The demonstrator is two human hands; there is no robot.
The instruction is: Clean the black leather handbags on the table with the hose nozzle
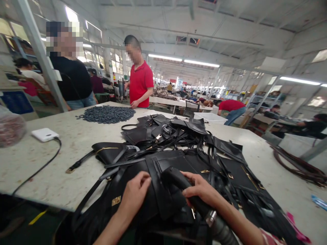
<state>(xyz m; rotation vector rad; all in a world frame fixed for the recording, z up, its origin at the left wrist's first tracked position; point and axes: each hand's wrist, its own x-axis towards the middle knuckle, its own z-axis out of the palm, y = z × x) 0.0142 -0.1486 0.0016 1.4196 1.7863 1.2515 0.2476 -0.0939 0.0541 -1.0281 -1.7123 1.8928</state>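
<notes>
My right hand [198,187] is wrapped round a black curved nozzle [176,178] with a metal clamp and a ribbed grey hose running from its lower end. The nozzle's head lies over a black leather bag piece [135,173] with straps and a gold-coloured lock plate [116,200]. Just left of the nozzle, my left hand [136,190] rests over the same piece, its fingers curled with the thumb against them. Whatever those fingers hold, if anything, is hidden. More black bag pieces [163,131] with buckles and zips lie heaped behind and to the right.
The pieces cover the middle of a pale table [76,163]. On it are a pile of small dark pieces [107,114], a white box [45,134] with a black cable, and a clear bag [11,127]. A person in a red shirt [140,83] stands across the table.
</notes>
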